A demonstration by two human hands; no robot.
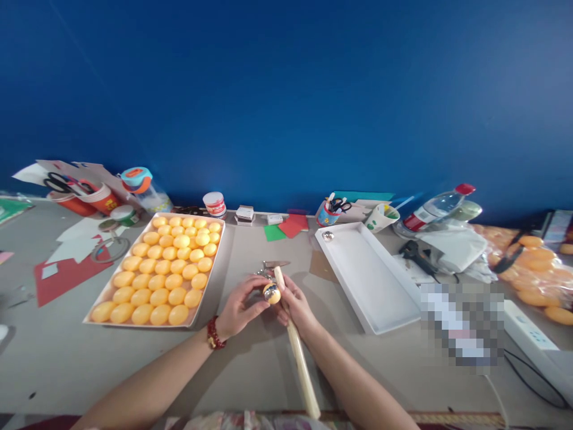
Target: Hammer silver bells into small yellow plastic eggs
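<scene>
Near the middle of the table, my left hand (240, 309) pinches a yellow-orange ball (271, 297) between thumb and fingers. Shiny silver pieces cover part of the ball's upper side. Close beside it, my right hand (296, 303) is closed around the pale wooden handle of what looks like a hammer (299, 358). Its handle slants down toward the table's front edge, and a dark, pointed metal head shows at the far end. Small silver bits (265, 273) lie just beyond my fingers. Some right fingertips are hidden behind the handle and ball.
A box of orange balls (219, 242) stands at left. On the right, a white tray (371, 286) holds one silver-covered ball (328, 236). Behind are coloured paper (293, 225), a jar (214, 205) and a pen cup (329, 215). Farther right are a glue gun (418, 257) and power strip (530, 334).
</scene>
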